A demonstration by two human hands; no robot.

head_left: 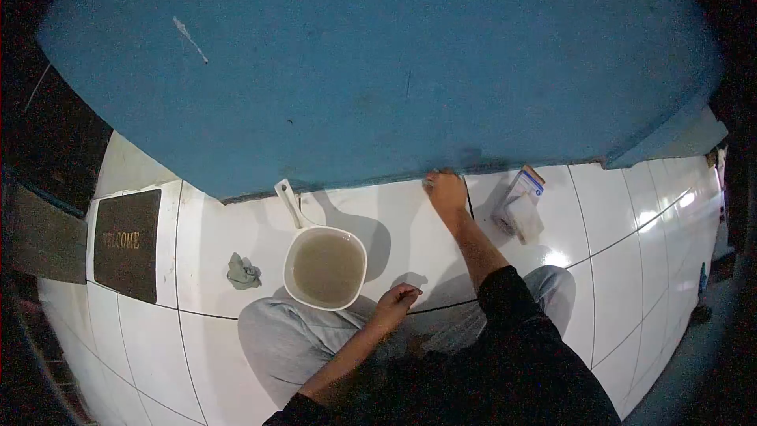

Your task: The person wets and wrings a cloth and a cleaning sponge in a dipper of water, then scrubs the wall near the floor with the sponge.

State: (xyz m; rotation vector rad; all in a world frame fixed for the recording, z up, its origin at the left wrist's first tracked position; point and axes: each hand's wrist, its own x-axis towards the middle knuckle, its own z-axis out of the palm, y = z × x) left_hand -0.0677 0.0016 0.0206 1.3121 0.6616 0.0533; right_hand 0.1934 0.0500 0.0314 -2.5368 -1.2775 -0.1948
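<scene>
My right hand [446,192] is at the foot of the blue wall [410,71], with its fingers curled together against the floor edge. A small pale bit shows at its fingertips, too small to name. My left hand [397,304] is closed in a loose pinch above my lap, and whatever it may hold is hidden. Nearest to it stands a white dipper [363,256] with cloudy greyish water [327,268] inside, its handle pointing toward the wall. A crumpled grey-green cloth [243,272] lies left of the dipper.
To the right of my right hand, a blue-and-white box [530,181] lies with a whitish block [523,218] against it. A dark "WELCOME" mat [126,256] is at the far left. White floor tiles [623,268] surround my crossed legs [288,343].
</scene>
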